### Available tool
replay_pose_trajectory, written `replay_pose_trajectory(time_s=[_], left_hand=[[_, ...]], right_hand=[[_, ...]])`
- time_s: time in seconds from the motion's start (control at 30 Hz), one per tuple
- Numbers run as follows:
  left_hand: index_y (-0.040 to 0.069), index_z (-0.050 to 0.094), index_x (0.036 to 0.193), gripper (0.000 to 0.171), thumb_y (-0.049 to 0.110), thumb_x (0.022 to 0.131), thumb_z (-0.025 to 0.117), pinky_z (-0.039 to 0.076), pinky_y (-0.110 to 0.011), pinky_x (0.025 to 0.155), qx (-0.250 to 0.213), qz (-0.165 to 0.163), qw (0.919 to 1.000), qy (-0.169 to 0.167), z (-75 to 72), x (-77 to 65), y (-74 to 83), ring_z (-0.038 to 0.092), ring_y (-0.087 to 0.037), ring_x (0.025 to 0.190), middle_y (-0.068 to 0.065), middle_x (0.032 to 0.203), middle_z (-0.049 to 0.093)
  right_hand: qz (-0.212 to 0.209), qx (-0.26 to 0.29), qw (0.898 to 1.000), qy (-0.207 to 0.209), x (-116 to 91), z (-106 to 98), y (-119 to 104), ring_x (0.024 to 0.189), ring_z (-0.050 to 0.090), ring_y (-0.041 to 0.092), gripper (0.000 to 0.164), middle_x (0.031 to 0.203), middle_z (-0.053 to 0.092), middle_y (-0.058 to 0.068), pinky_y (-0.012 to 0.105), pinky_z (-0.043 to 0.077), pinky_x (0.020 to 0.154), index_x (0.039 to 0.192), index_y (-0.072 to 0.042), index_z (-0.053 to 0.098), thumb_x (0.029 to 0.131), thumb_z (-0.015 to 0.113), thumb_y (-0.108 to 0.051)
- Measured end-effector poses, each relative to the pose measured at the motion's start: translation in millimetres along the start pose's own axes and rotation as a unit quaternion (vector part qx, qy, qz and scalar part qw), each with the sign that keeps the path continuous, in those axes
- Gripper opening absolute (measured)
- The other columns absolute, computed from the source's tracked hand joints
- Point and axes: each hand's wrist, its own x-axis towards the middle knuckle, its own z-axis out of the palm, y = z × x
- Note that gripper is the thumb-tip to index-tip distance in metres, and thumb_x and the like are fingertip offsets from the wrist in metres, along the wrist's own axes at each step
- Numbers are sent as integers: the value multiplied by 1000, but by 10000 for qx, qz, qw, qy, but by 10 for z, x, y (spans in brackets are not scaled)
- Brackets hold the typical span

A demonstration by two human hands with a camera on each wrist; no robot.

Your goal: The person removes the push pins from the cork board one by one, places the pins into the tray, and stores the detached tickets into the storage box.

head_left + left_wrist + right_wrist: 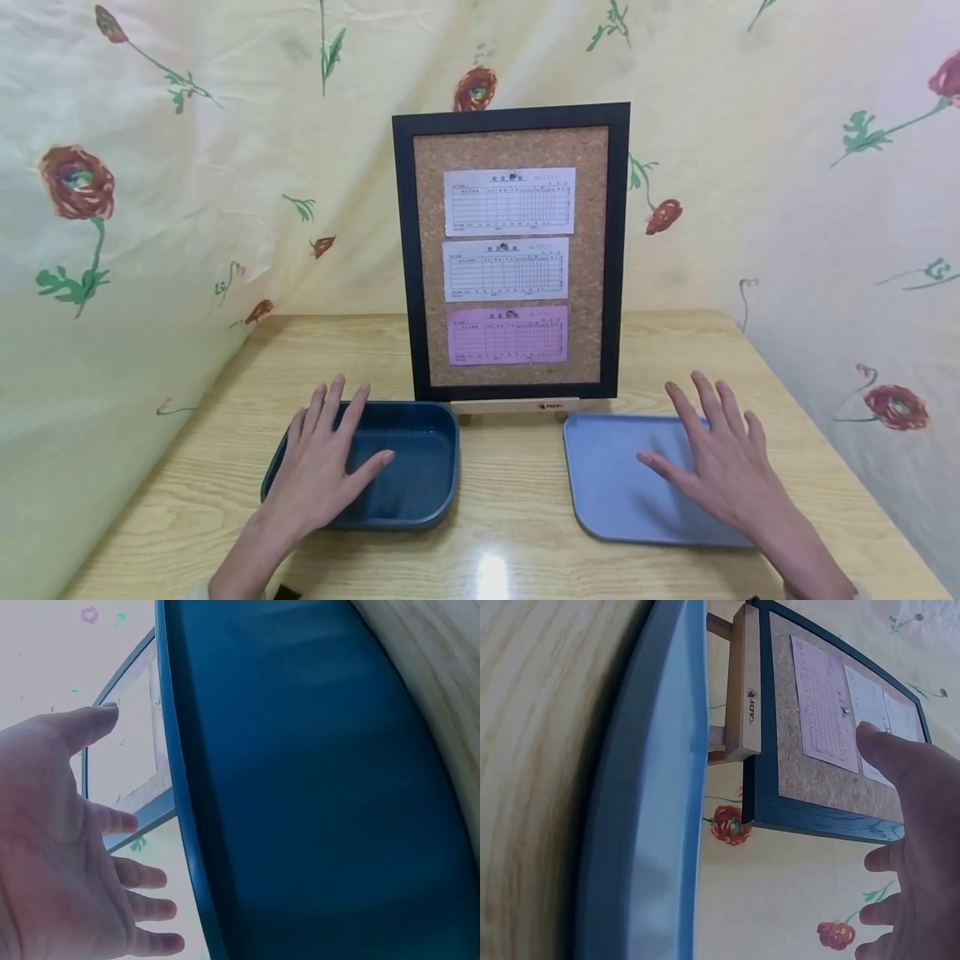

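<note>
My left hand (pixel 318 462) hovers with spread fingers above a dark blue deep tray (pixel 405 475); nothing is in its grasp. Over a flat light blue tray (pixel 622 483) my right hand (pixel 723 462) is likewise spread and holds nothing. Between and behind them stands a black-framed cork board (pixel 588 275). Pinned to it, one above another, are a white printed slip (pixel 510 212), a second white slip (pixel 506 279) and a pink slip (pixel 507 342). A small pin (pixel 513 176) shows at the top of the upper slip. In the right wrist view the pink slip (pixel 825 705) appears near my thumb.
The board leans on a small wooden easel (pixel 517 406) on a light wood table (pixel 510 492). A floral cloth (pixel 322 167) hangs behind the table and along both sides.
</note>
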Motion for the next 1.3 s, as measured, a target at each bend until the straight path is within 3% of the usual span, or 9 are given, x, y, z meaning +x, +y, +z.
replay_pose_trajectory(time_s=[0.37, 0.83, 1.3], left_hand=[[14, 26, 158, 89, 55, 90, 66, 26, -71, 113, -244, 305, 9980, 494, 7, 96, 81, 21, -47, 150, -23, 165, 19], [17, 21, 160, 94, 50, 88, 71, 26, -70, 114, -598, 490, 9936, 820, 40, 204, 179, 22, -47, 150, -22, 166, 18], [17, 19, 160, 94, 51, 89, 70, 26, -69, 114, -656, 539, 9928, 840, 38, 291, 222, 25, -47, 149, -23, 165, 20]], right_hand=[[-134, 137, 9995, 244, 70, -13, -47, 137, 31, 53, 96, 154, 34, 28, 70, 32, 92, 148, -6, 40, 78, 71, -64], [-395, 496, 9965, 537, 201, -38, -236, 137, 36, 51, 93, 154, 36, 28, 68, 36, 95, 149, -6, 40, 80, 73, -58], [-594, 499, 9940, 773, 311, -76, -302, 135, 41, 47, 90, 150, 42, 28, 68, 42, 91, 145, -4, 45, 78, 76, -54]])
